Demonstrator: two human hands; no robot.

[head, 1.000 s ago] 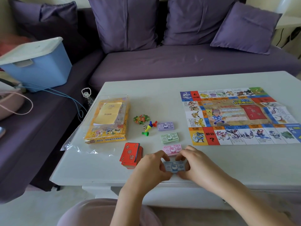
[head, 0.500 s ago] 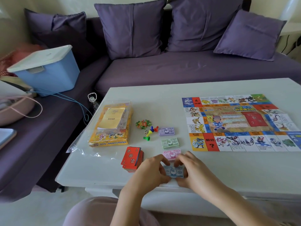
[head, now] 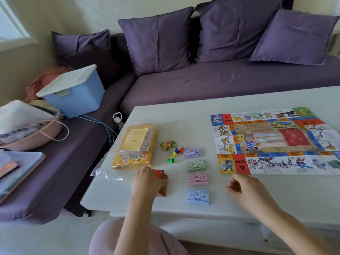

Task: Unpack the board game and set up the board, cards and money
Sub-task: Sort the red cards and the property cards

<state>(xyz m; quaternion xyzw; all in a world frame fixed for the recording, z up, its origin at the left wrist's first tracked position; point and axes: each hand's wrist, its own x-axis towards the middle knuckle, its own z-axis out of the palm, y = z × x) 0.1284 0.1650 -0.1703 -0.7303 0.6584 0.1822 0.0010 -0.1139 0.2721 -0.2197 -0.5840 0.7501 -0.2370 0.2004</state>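
The game board (head: 276,142) lies unfolded on the right of the white table (head: 184,115). Left of it, money stacks run in a column: purple (head: 192,153), green (head: 196,165), pink (head: 198,179) and blue (head: 198,197). My left hand (head: 147,181) grips the red card stack (head: 161,183), covering most of it. My right hand (head: 246,188) hovers loosely curled and holds nothing, just below the board's near left corner. The yellow game box (head: 134,150) sits in its plastic wrap, a yellow booklet on top. Coloured pawns (head: 174,153), a die and green pieces (head: 168,145) lie beside it.
A purple sofa (head: 220,80) with cushions wraps the table's far and left sides. On its left seat stand a blue lidded bin (head: 75,94), a pink bag (head: 27,129) and books (head: 16,168). The table's near edge runs just under my hands.
Both hands let go of the blue money stack, which now lies on the table below the pink one. My left hand moved left onto the red cards; my right hand moved right.
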